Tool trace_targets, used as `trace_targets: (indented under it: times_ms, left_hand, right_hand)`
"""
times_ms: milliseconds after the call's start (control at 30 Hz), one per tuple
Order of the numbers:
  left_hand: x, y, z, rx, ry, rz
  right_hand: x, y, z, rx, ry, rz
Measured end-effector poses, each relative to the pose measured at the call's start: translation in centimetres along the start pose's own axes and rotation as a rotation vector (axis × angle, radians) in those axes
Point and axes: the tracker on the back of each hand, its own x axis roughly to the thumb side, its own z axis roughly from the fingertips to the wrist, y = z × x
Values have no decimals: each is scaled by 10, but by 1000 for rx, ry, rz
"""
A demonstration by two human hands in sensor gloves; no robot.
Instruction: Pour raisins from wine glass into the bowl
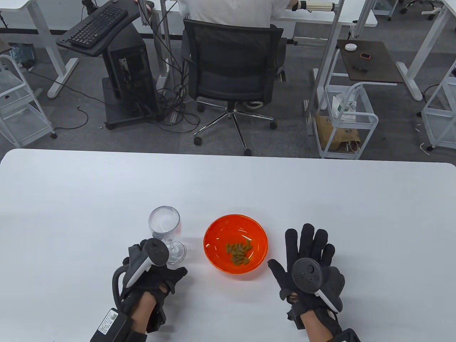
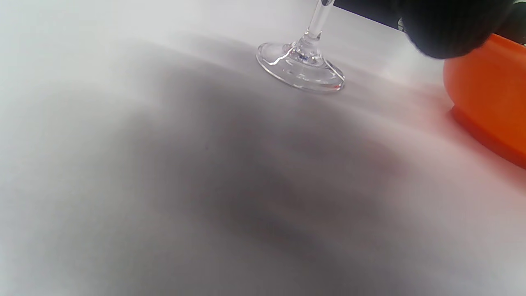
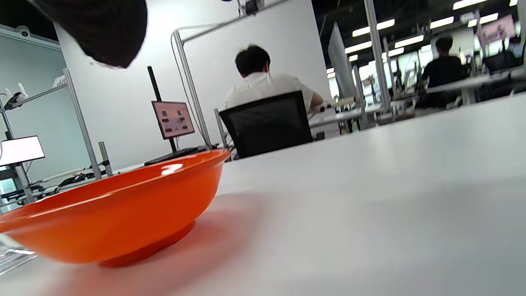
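The clear wine glass (image 1: 164,224) stands upright on the white table, left of the orange bowl (image 1: 213,228), and looks empty. Several raisins (image 1: 239,252) lie in the bowl's middle. My left hand (image 1: 167,276) rests on the table just in front of the glass foot and holds nothing. In the left wrist view the foot and stem (image 2: 302,68) stand free, with one fingertip (image 2: 448,28) above the bowl's side (image 2: 489,94). My right hand (image 1: 304,245) lies flat on the table right of the bowl, fingers spread. The bowl (image 3: 115,218) also shows in the right wrist view.
The white table (image 1: 107,196) stretches wide around the glass and bowl; its far edge runs across the middle of the table view. Beyond it stand an office chair (image 1: 233,67) with a seated person and desks.
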Motion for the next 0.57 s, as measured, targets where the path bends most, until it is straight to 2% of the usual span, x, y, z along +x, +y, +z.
trace_targets:
  times_ms: [300, 567]
  left_hand:
    - [1, -1, 0, 0, -8, 23]
    - [-1, -6, -5, -39, -5, 31]
  right_hand:
    - [6, 5, 5, -12, -27, 35]
    - [4, 16, 5, 38, -2, 66]
